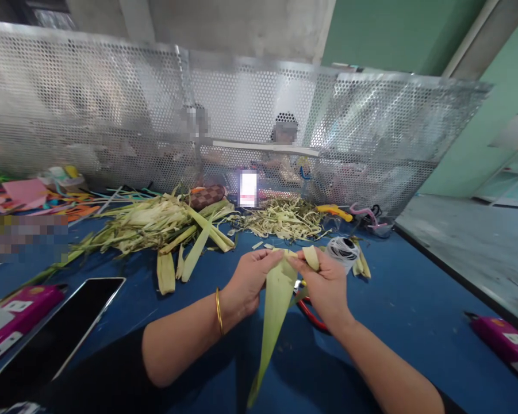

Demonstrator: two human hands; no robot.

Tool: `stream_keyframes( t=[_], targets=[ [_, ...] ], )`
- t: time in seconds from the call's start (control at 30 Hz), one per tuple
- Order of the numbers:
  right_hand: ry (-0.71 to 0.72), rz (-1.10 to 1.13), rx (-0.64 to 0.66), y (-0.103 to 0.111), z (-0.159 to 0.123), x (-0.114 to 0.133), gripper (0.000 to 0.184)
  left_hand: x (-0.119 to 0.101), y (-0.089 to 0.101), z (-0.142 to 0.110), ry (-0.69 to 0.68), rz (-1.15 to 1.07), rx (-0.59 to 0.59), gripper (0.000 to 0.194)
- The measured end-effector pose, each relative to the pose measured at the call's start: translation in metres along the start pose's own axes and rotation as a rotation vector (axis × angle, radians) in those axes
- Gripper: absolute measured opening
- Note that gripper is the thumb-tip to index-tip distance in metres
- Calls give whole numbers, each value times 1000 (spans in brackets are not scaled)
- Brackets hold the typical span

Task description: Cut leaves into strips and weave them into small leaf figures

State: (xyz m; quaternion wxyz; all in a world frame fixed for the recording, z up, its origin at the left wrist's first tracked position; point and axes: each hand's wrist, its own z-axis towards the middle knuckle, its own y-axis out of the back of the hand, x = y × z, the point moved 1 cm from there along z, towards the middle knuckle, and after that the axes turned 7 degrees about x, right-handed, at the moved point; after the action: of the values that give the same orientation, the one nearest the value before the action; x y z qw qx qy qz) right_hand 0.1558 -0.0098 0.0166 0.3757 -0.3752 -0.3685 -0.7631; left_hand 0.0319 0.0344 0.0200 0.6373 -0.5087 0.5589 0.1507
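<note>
Between my two hands hangs a long pale-green leaf strip that looks like corn husk, its narrow tip pointing down toward me. My left hand pinches its upper edge with thumb and fingers. The thumb and fingers of my right hand grip the same upper end, where a piece curls over the knuckles. Partly hidden beneath my right hand lie red-handled scissors. Just beyond that hand stands a spool of white thread. Trimmed husk pieces rest on the table to the left.
A husk heap and a pile of shredded strips lie along a perforated metal screen. A phone and a magenta device are at left; another magenta device is at right. People sit behind the screen.
</note>
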Motion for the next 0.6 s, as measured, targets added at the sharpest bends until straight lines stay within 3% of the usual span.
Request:
stream_keyframes(
  t=[0.27, 0.47, 0.6],
  targets=[
    [158, 29, -84, 10, -5, 12, 15, -8, 13, 12, -17, -25, -110, 23],
    [221, 313, -286, 29, 0, 36, 8, -22, 43, 34, -112, -90, -362, 23],
    [351, 463, -464, 54, 8, 54, 11, -36, 67, 45, -178, -117, -529, 30]
  ],
)
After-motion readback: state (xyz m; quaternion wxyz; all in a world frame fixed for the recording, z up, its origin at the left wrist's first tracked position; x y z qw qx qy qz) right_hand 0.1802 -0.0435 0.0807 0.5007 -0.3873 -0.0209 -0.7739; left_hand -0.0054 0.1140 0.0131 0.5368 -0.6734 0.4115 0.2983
